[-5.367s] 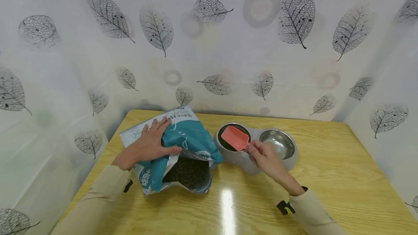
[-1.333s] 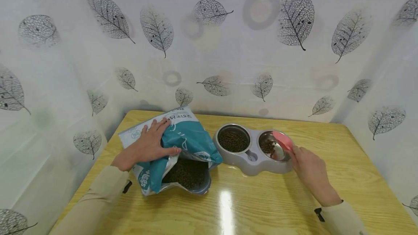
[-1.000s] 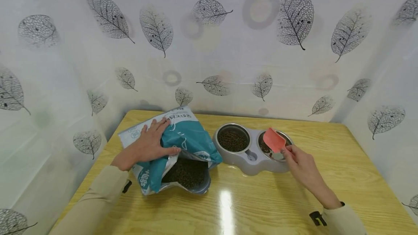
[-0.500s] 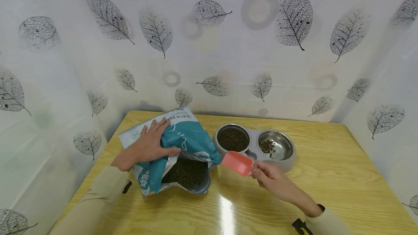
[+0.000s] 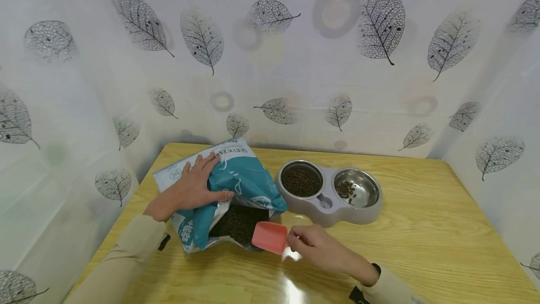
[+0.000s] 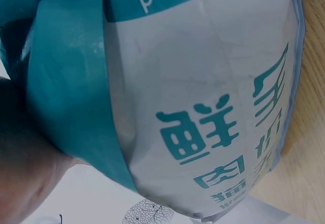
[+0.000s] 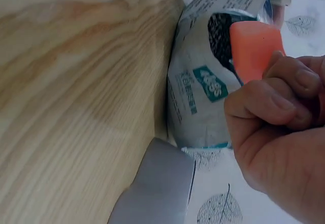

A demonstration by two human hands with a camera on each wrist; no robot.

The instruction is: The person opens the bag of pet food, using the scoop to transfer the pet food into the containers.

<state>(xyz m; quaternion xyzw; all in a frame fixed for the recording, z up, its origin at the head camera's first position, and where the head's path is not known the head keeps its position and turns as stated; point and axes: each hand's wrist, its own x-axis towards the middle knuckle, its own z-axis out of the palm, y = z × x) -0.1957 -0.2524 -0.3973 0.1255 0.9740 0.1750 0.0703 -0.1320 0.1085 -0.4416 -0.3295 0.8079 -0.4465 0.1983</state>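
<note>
My right hand (image 5: pixel 322 250) grips the handle of a red plastic scoop (image 5: pixel 270 237), whose flat pan overlaps the mouth of the teal and white pet food bag (image 5: pixel 249 172). In the right wrist view the scoop (image 7: pixel 256 49) looks empty, with curled fingers around its handle. The bag lies on its side, its torn mouth facing the front and showing brown kibble (image 5: pixel 238 224). My left hand (image 5: pixel 190 189) rests on top of the bag with fingers spread. The left wrist view shows the bag's printed side (image 6: pixel 177 82) close up.
A grey double-bowl feeder (image 5: pixel 329 210) stands right of the bag on the wooden table (image 5: pixel 430 229). Its left steel bowl (image 5: pixel 301 162) holds plenty of kibble; the right bowl (image 5: pixel 367 191) has a small pile. A leaf-patterned curtain (image 5: pixel 308 74) surrounds the table's back and sides.
Kibble has appeared in the right bowl since the earliest frame. The right hand has carried the scoop from over that bowl leftward and down to the bag's mouth. The left hand has stayed put.
</note>
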